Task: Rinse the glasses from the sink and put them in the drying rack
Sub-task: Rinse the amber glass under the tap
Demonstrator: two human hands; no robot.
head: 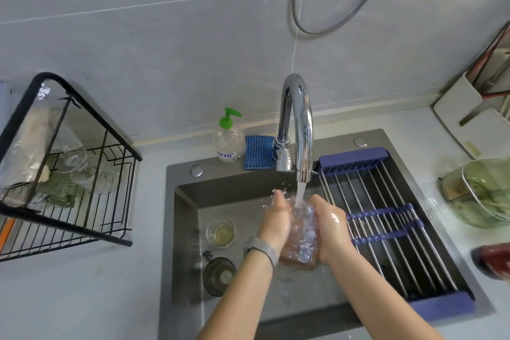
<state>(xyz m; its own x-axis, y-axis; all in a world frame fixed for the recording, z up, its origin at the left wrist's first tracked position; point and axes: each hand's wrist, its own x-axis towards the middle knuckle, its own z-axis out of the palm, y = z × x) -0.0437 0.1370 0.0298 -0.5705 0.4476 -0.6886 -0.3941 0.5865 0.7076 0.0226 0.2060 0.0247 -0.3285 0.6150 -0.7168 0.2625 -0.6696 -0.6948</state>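
Note:
I hold a clear textured glass (303,232) between both hands under the running water of the chrome faucet (299,130). My left hand (276,218) grips its left side and my right hand (329,226) grips its right side. Water splashes around the glass. On the floor of the grey sink (187,229) stand a small clear glass (220,232) with yellowish liquid and a dark smoky glass (219,276). The black wire drying rack (82,201) sits on the counter at the left, with several clear and green glasses (82,171) in it.
A blue-ended roll-up rack (386,218) covers the sink's right half. A soap bottle (229,138) and blue sponge (259,152) sit behind the sink. A green glass container (483,193) and a dark red object (494,259) lie on the right counter.

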